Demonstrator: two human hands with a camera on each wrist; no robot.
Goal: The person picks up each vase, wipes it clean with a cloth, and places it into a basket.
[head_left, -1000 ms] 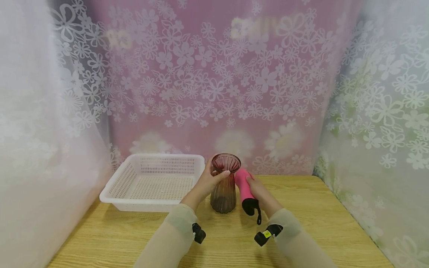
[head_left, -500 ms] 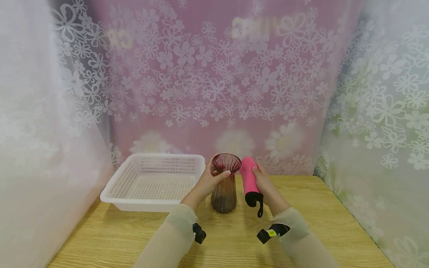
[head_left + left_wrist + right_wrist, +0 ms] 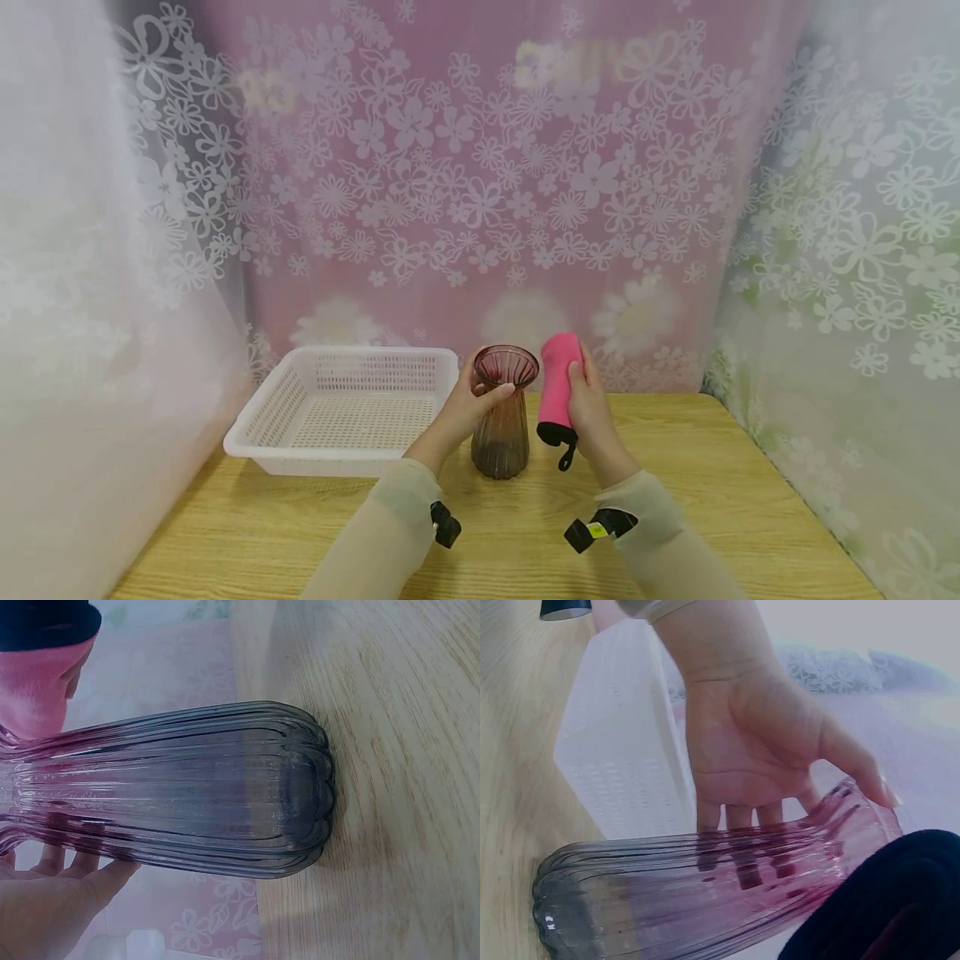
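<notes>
A ribbed glass vase [image 3: 501, 442], purple-pink at the flared mouth and grey toward the base, stands upright on the wooden table. My left hand [image 3: 467, 404] grips its neck, thumb in front just under the rim; in the right wrist view the fingers of this hand [image 3: 750, 750] show through the glass. Just right of the vase, my right hand [image 3: 595, 408] holds up a pink tube-shaped pouch [image 3: 557, 379], its black end and hanging loop pointing down. That black end [image 3: 885, 900] fills the lower corner of the right wrist view. Any contents of the pouch are hidden.
A white plastic basket [image 3: 330, 454] with perforated sides stands left of the vase, close to my left hand. Behind the wooden table [image 3: 675, 500] hangs a pink flowered curtain [image 3: 480, 208], and pale flowered sheets close off both sides.
My right hand has raised the pink pouch and moved it slightly right, away from the vase, turning it more upright. The left hand and vase have stayed put.
</notes>
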